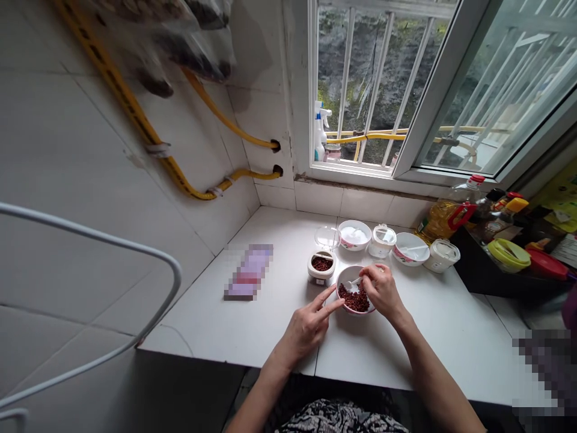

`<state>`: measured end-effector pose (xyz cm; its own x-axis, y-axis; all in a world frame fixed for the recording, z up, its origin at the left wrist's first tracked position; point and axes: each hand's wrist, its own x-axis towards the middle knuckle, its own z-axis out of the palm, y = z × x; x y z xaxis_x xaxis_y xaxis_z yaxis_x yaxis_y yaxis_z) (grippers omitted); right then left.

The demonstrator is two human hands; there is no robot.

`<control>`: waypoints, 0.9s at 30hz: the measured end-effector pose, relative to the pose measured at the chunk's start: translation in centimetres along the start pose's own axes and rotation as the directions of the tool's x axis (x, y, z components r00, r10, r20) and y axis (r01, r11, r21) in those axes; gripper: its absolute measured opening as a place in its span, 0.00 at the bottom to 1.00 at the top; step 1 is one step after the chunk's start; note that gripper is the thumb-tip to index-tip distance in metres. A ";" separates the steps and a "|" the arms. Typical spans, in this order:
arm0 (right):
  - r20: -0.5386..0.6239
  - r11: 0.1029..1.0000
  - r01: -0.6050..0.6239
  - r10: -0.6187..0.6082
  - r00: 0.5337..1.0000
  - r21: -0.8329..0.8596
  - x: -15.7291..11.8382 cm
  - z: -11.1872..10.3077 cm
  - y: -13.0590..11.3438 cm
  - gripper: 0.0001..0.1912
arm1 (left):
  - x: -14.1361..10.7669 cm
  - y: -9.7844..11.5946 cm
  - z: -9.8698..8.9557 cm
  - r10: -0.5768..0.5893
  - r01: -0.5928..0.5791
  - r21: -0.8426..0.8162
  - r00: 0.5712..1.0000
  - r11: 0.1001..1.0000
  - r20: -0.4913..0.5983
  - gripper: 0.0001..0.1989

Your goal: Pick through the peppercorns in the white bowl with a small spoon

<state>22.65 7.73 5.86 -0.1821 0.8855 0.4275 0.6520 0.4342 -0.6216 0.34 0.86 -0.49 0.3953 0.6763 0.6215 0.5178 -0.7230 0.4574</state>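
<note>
A white bowl [340, 278] with a pink outer side holds small dark-red dried grains [355, 300] that look like Sichuan peppercorns. My right hand [383, 291] pinches a small white spoon [352, 284], its head down in the bowl. My left hand [306, 328] has two fingers stretched out against the bowl's near left rim, and it holds nothing. Just beyond those fingers stands a seasoning jar [321, 278] filled with the same dark-red grains. Its clear lid [327, 238] is flipped up.
Behind are a bowl of white powder [355, 245], another white bowl [411, 260] with a spoon, and two lidded jars, one white-filled [383, 240], one pale [442, 256]. An oil bottle [446, 213] and a black rack [478, 270] stand right. A blurred purple object [250, 270] lies left.
</note>
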 end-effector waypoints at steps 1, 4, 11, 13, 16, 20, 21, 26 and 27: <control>0.004 1.000 -0.020 0.020 1.000 0.024 -0.1 0.2 -0.2 0.10 | 0.0 0.0 0.0 -0.001 0.001 0.001 1.000 1.000 -0.002 0.33; 0.021 0.981 -0.127 0.125 0.992 0.148 -0.2 0.2 -0.6 0.09 | 0.0 0.0 0.1 -0.009 0.009 0.006 1.000 1.000 0.002 0.34; 0.059 0.843 -0.321 0.329 0.943 0.431 0.1 -1.0 -0.7 0.09 | -0.2 -0.1 0.0 -0.005 0.005 0.014 1.000 1.000 0.007 0.34; 0.082 0.786 -0.353 0.364 0.928 0.507 0.3 -1.0 -0.5 0.10 | -0.3 -0.1 0.0 -0.013 0.013 0.004 1.000 1.000 0.014 0.33; 0.128 0.703 -0.393 0.400 0.908 0.593 0.4 -1.1 -0.5 0.11 | -0.3 -0.1 0.0 -0.030 0.030 -0.019 0.999 0.999 0.025 0.34; 0.174 0.631 -0.431 0.427 0.887 0.645 0.5 -1.3 -0.7 0.11 | -0.4 -0.1 0.1 -0.019 0.020 -0.031 1.000 0.999 0.016 0.35; 0.181 0.620 -0.437 0.433 0.883 0.651 0.5 -1.4 -0.7 0.11 | -0.4 -0.1 0.1 -0.016 0.016 -0.033 1.000 0.999 0.014 0.35; 0.189 0.612 -0.458 0.453 0.871 0.645 0.5 -1.3 -0.8 0.13 | -0.4 0.0 0.0 -0.029 0.030 -0.051 0.999 0.998 0.027 0.34; 0.186 0.615 -0.459 0.456 0.870 0.641 0.5 -1.3 -0.8 0.13 | -0.4 0.1 0.0 -0.032 0.033 -0.054 0.999 0.998 0.029 0.33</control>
<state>22.96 7.59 7.42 0.0022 0.9994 -0.0335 0.0128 -0.0335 -0.9994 0.25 0.55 -0.66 0.4003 0.7026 0.5882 0.4887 -0.7067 0.5116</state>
